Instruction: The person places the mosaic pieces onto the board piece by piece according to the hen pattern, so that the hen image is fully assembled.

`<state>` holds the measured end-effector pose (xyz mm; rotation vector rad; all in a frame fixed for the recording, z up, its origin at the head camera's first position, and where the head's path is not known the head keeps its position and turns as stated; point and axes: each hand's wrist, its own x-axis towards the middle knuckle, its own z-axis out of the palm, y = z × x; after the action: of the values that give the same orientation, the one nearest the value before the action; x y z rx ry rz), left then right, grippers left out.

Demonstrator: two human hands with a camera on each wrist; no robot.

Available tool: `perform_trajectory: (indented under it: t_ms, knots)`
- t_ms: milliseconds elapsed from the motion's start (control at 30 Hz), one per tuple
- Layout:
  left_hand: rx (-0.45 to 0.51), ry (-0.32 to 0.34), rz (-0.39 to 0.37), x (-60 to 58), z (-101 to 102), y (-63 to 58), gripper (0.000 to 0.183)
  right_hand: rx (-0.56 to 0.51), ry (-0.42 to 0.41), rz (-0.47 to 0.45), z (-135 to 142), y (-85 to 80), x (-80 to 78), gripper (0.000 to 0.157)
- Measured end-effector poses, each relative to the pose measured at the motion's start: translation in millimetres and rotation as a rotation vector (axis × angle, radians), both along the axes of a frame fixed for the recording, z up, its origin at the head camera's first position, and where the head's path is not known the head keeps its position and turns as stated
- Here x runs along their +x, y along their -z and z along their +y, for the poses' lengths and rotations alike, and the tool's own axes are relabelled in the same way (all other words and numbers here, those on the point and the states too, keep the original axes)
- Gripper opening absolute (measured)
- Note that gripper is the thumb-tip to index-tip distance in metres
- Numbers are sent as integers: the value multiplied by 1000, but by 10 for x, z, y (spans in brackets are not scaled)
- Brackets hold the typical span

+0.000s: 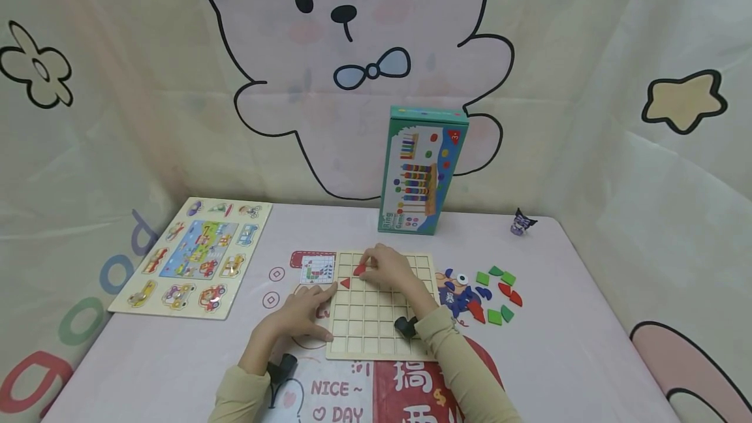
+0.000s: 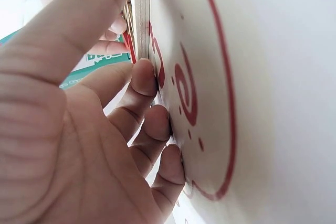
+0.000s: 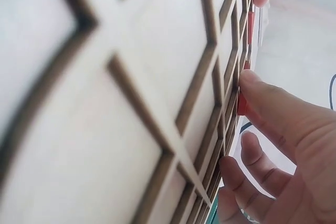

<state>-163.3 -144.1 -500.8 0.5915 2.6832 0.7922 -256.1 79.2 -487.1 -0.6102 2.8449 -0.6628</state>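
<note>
A pale wooden grid board (image 1: 364, 329) with square cells lies at the middle of the table. Over its upper left part, my right hand (image 1: 388, 268) pinches a small red piece (image 1: 359, 270) between thumb and fingers, low against the cells. A red triangular piece (image 1: 345, 283) sits in a cell just left of it. My left hand (image 1: 301, 313) rests at the board's left edge, its thumb and forefinger spread along the side; in the left wrist view, the other fingertips (image 2: 157, 123) touch the table mat. A pattern card (image 1: 318, 269) lies beside the board's upper left corner.
Several loose green, red and blue pieces (image 1: 495, 316) are scattered right of the board. A picture puzzle board (image 1: 200, 301) lies at the left. At the back stand a tall green game box (image 1: 414, 175) and a small dark purple figure (image 1: 520, 222).
</note>
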Motion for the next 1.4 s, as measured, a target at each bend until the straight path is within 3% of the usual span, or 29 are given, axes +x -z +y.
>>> perform_trajectory:
  t_ms: [400, 600, 867, 1400]
  knots:
    - [-8, 2, -4, -1, 3, -6, 97, -59, -13, -20, 35, -42, 38, 21]
    - [-10, 8, 7, -6, 3, -9, 98, -48, -14, 16, 44, -19, 25, 18]
    - [-15, 13, 16, -16, -3, -5, 98, -52, 6, -6, 93, -36, 70, 24]
    - [-1, 18, 20, -14, -12, 22, 99, -187, 81, 2, 439, -155, 219, 26]
